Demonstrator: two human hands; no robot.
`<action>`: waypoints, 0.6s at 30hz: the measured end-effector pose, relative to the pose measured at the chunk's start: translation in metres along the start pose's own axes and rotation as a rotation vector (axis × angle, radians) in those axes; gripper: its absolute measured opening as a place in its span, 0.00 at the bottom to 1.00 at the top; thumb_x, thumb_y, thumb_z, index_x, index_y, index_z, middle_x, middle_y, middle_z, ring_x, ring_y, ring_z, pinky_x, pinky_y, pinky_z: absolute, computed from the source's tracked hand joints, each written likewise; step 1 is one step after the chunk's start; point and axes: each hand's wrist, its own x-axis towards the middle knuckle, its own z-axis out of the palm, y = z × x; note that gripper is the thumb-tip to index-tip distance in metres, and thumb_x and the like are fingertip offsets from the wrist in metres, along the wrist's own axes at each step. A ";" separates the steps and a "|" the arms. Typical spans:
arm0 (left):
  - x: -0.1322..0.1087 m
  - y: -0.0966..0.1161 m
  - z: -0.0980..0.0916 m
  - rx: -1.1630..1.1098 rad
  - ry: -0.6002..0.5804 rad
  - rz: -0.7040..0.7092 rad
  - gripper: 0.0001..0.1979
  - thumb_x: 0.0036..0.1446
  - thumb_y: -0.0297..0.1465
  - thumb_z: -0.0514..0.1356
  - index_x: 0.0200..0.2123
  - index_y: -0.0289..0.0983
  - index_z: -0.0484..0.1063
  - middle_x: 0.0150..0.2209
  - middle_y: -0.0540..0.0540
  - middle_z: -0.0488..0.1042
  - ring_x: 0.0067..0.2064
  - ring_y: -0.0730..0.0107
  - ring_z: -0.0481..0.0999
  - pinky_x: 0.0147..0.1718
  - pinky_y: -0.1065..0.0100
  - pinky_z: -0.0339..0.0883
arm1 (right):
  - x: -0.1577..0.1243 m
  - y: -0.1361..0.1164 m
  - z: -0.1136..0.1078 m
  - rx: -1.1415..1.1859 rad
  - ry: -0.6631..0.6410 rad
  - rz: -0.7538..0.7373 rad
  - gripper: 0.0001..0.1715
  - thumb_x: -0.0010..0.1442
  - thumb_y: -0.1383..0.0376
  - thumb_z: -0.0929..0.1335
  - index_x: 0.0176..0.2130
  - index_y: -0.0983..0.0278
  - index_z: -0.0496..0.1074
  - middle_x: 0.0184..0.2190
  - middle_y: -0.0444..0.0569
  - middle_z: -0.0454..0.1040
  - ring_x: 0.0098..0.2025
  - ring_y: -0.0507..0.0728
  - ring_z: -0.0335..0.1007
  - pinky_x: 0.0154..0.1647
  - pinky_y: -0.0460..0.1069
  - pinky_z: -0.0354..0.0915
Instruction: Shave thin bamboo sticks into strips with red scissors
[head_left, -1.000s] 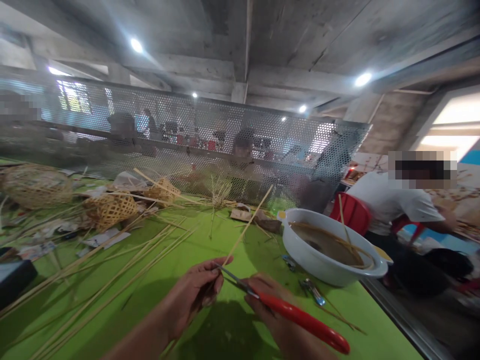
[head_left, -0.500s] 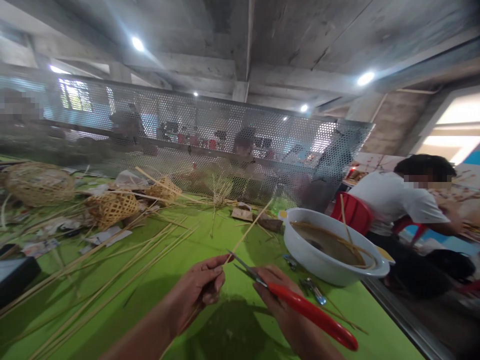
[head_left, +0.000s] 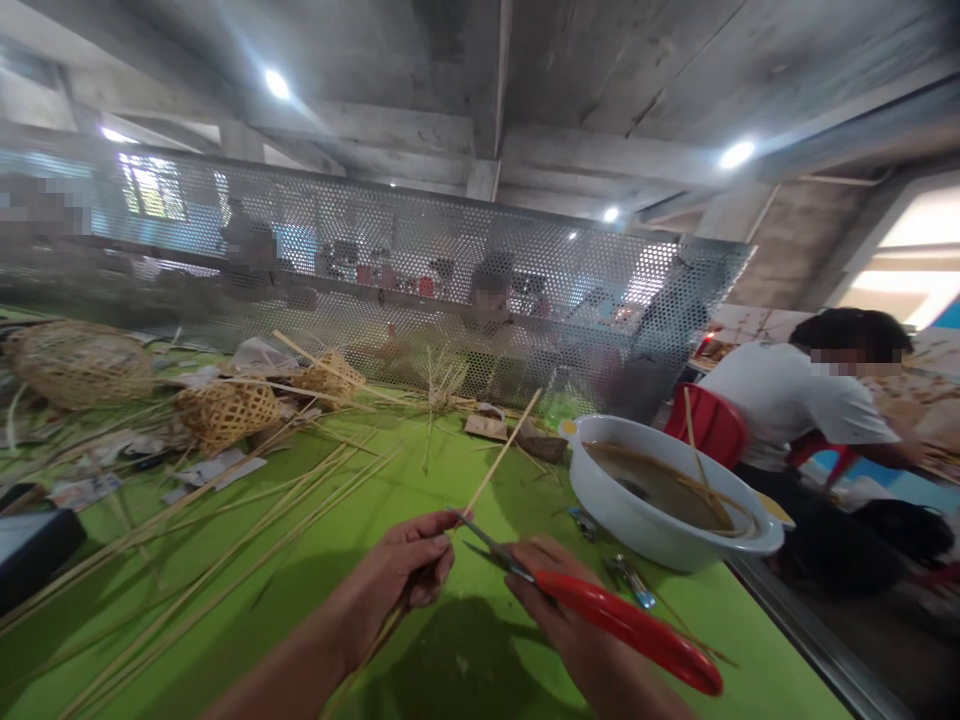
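Note:
My left hand [head_left: 409, 570] pinches a thin bamboo strip [head_left: 501, 452], which slants up and away past the fingertips; its lower part runs back under the palm. In my right hand [head_left: 547, 600] are red-handled scissors [head_left: 626, 622], held around the metal part near the pivot, with the handles pointing toward the lower right. The blades are parted, and the upper blade's tip meets the strip at my left fingertips. Long bamboo strips [head_left: 300, 510] lie on the green table [head_left: 457, 650] to the left.
A white basin [head_left: 660, 535] of brownish water stands right, with metal clips [head_left: 630, 580] beside it. Woven bamboo baskets [head_left: 229, 412] and scraps lie back left. A dark box [head_left: 37, 560] sits far left. Behind is a perforated metal screen [head_left: 420, 270]; a person [head_left: 795, 395] sits at right.
The scissor blades have parted a little more, and the strip has shifted slightly left and down at its far end. Both hands stay nearly in place.

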 end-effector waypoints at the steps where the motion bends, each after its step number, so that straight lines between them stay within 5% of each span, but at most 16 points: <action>1: 0.000 0.000 0.000 0.010 0.005 0.001 0.20 0.52 0.30 0.61 0.49 0.32 0.71 0.19 0.53 0.64 0.16 0.84 0.51 0.16 0.76 0.42 | 0.000 0.000 0.000 0.002 -0.025 -0.014 0.11 0.64 0.60 0.61 0.36 0.58 0.71 0.33 0.44 0.71 0.34 0.55 0.67 0.37 0.48 0.66; 6: -0.001 -0.003 -0.001 0.034 0.034 0.011 0.19 0.53 0.29 0.60 0.50 0.33 0.71 0.21 0.53 0.63 0.18 0.83 0.52 0.17 0.77 0.43 | 0.001 0.005 -0.001 -0.033 0.079 0.013 0.12 0.64 0.59 0.61 0.38 0.58 0.72 0.36 0.46 0.71 0.37 0.56 0.68 0.38 0.47 0.65; 10: -0.001 -0.003 -0.001 0.052 0.036 0.006 0.19 0.54 0.29 0.60 0.50 0.33 0.71 0.20 0.53 0.63 0.17 0.84 0.51 0.17 0.77 0.43 | 0.002 0.005 -0.001 0.011 -0.004 0.007 0.10 0.64 0.60 0.61 0.36 0.58 0.71 0.35 0.44 0.71 0.37 0.55 0.68 0.39 0.47 0.65; 18: 0.005 -0.009 -0.007 -0.016 -0.007 0.028 0.18 0.53 0.29 0.61 0.49 0.34 0.72 0.20 0.54 0.64 0.16 0.85 0.51 0.16 0.77 0.42 | 0.002 0.001 0.004 -0.059 0.067 0.012 0.12 0.63 0.60 0.61 0.38 0.59 0.72 0.36 0.47 0.72 0.37 0.56 0.69 0.36 0.47 0.65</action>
